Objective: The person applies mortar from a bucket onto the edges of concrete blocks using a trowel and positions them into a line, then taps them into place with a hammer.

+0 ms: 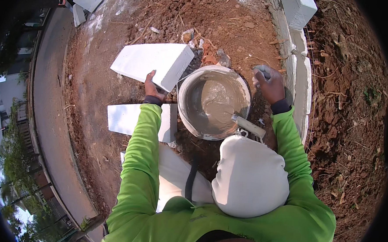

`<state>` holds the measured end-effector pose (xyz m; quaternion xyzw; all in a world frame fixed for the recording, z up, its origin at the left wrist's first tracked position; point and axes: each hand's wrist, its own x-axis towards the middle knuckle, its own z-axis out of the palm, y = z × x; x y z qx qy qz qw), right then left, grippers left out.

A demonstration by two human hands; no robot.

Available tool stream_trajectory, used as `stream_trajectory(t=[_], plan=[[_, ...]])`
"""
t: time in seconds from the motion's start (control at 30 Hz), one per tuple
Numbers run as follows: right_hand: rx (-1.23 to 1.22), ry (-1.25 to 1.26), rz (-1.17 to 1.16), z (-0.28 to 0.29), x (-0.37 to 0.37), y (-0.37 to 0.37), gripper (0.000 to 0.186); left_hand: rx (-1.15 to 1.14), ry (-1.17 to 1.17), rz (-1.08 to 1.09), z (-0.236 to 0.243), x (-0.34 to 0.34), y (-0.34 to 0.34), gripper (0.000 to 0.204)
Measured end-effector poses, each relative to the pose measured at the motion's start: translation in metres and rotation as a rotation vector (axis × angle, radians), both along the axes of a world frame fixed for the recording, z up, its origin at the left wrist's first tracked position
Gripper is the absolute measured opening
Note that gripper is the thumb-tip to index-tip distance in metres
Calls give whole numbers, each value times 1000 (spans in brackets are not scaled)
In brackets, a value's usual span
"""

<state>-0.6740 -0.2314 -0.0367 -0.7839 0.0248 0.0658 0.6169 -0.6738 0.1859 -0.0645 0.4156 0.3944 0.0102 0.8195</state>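
Note:
My left hand grips the near edge of a white rectangular block, with its thumb on the block's face. A second white block lies nearer, beside my left forearm. To the right of the blocks stands a round bucket of wet grey mortar. A tool with a pale, mortar-smeared handle leans over the bucket's near right rim, its head sunk in the mortar. My right hand is closed beside the low wall, right of the bucket; a greyish piece shows at its fingers, its kind unclear.
A low wall of pale blocks runs along the right, with another white block on its far end. Broken pieces lie at the far left, near a paved road. A rounded white cloth-covered shape is close to my body.

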Motion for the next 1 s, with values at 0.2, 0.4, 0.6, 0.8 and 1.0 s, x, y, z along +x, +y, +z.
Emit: stream_trajectory(t=[0.2,0.4,0.6,0.8,1.0], plan=[[-558,-591,420,95,77,118,89,-87,-102,173,158,-18,55,47],[-914,-1547,553,136,84,252,102,-267,-109,126,152,-92,56,40],[-808,-1610,1041,157,79,274,78,-214,-162,169,177,-133,4,40],[-854,-1689,1051,270,58,270,87,-424,-223,19,249,-172,27,52],[-616,-1651,1244,356,84,245,78,-397,-332,-344,298,-148,30,81]])
